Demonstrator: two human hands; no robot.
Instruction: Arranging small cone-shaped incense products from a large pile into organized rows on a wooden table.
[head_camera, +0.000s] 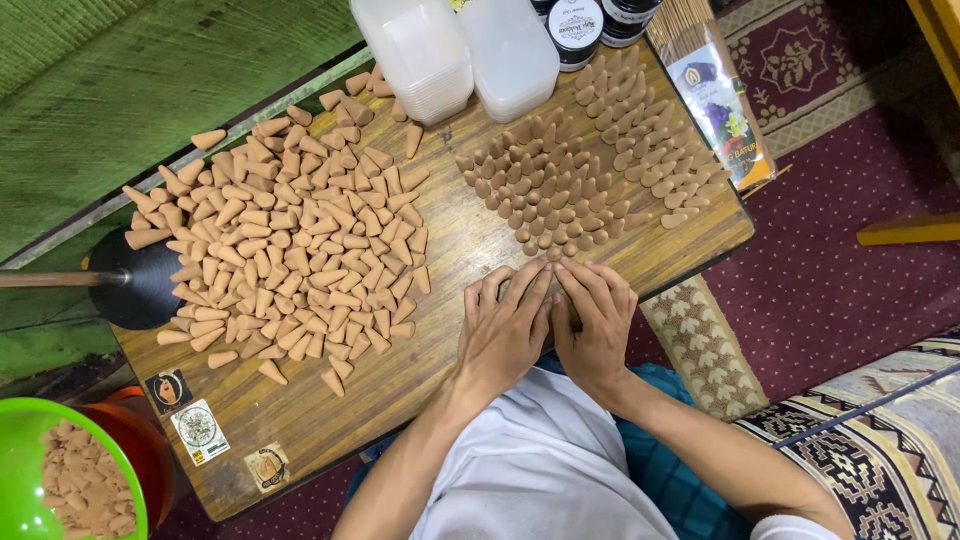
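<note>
On a low wooden table (440, 250) lies a loose heap of tan cones (290, 245) at the left, tipped on their sides. At the right, many upright cones (590, 165) stand packed in rows. My left hand (503, 330) and my right hand (597, 320) rest side by side at the table's near edge, fingertips pointing at the nearest row of upright cones. The fingers lie close together and touch one or two cones at that row; whether either hand grips one is hidden.
Stacked clear plastic tubs (460, 50) and dark jars (590, 20) stand at the far edge. A packet of incense sticks (715, 95) lies at the right. A green bowl (20, 450) with cones sits at the lower left. A black round stand base (140, 280) overlaps the table's left edge. Patterned carpet surrounds the table.
</note>
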